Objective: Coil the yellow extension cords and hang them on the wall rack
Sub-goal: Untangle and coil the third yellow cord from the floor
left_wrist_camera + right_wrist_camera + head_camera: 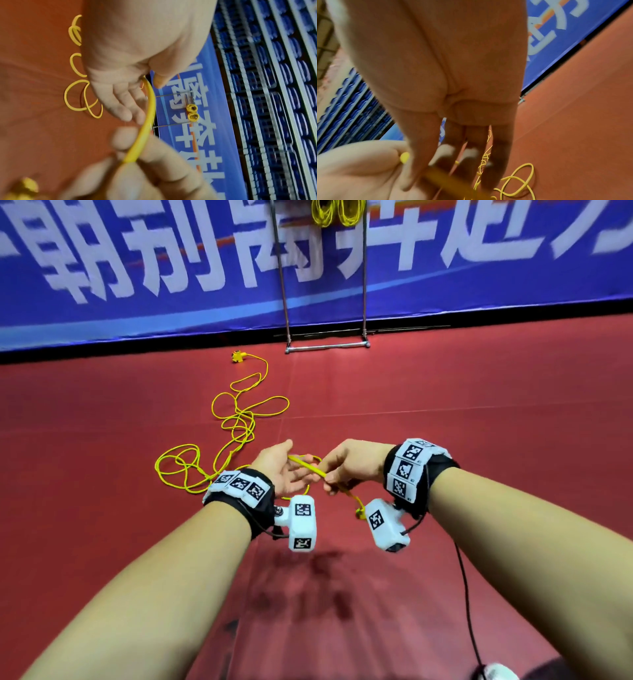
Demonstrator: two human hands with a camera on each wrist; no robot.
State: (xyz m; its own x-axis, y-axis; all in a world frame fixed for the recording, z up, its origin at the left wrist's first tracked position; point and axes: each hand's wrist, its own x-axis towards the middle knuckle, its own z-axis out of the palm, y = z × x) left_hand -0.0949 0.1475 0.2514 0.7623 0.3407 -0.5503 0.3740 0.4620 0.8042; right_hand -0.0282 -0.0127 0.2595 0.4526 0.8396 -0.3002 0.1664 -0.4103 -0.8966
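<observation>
Right hand (346,465): pinches cord (310,469) at centre frame; left hand (279,469): open beneath it
Risk: floor loops (236,419) likely knot when pulled

Red floor (479,412) meets a blue banner (137,251) with white characters.

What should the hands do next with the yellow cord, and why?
Probably lay the first loop into the left hand. The right hand pinches the yellow cord near its plug end, the left palm is open under it, and most of the cord lies tangled on the red floor. Two coils already hang on the rack.
</observation>
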